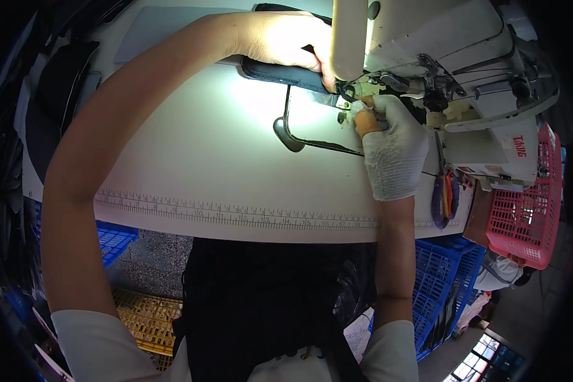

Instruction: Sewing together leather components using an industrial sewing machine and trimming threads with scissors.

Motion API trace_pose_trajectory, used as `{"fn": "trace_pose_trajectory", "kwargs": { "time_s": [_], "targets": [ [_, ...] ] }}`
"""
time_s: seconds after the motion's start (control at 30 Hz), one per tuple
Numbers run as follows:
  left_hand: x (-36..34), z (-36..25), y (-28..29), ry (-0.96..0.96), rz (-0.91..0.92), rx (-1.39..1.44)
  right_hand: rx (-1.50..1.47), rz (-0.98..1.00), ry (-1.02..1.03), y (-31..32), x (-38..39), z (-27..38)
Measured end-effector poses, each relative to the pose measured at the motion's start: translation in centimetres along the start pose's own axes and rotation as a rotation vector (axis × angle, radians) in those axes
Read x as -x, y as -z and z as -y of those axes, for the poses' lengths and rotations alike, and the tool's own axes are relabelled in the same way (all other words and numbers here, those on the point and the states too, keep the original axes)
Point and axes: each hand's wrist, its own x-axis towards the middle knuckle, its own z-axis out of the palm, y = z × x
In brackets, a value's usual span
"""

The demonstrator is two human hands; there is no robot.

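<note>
A dark, padded fabric piece (286, 75) lies on the white sewing machine table, its right end at the needle area of the sewing machine (426, 38). My left hand (296, 41) arches over it from the far side, fingers bent down and gripping it beside the needle area. My right hand (395, 143), in a white fingerless glove or wrap, is on the near right side of the stitching spot. Its fingers are curled together close to the fabric's end; what sits between them is hidden. The machine's pale head covers part of the left fingertips.
Orange-and-purple-handled scissors (445, 197) lie right of my right wrist. A ruler strip (235, 216) runs along the table's near edge. Dark fabric pieces (60, 95) are heaped at left. A pink basket (522, 204), blue crates (436, 274) and a yellow crate (149, 318) stand around the table.
</note>
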Motion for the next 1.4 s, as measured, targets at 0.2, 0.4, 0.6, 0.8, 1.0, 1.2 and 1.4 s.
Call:
{"fn": "trace_pose_trajectory", "kwargs": {
  "time_s": [0.2, 0.4, 0.6, 0.8, 1.0, 1.2, 1.4],
  "targets": [
    [0.5, -1.2, 0.1, -0.026, -0.042, -0.086, -0.011, 0.011, -0.023, 0.1, -0.2, 0.7],
    [0.9, -1.2, -0.6, -0.125, -0.147, -0.271, -0.001, 0.062, -0.030, 0.2, -0.2, 0.8],
    [1.1, -1.3, -0.4, -0.144, -0.175, -0.327, 0.017, 0.120, -0.069, 0.0, -0.3, 0.9],
    [1.9, -0.5, -1.6, -0.252, -0.273, -0.511, -0.039, 0.110, -0.073, -0.1, -0.5, 0.2],
    [2.2, 0.6, -1.0, -0.683, -0.215, -1.021, -0.014, 0.134, -0.090, -0.2, -0.7, 0.3],
    [3.5, -2.8, -3.2, -0.275, -0.300, -0.764, -0.210, 0.114, -0.255, -0.1, -0.9, 0.7],
    [3.7, -4.4, -4.8, -0.043, -0.268, -0.696, -0.086, 0.158, -0.117, -0.5, -1.1, 0.6]
  ]
}}
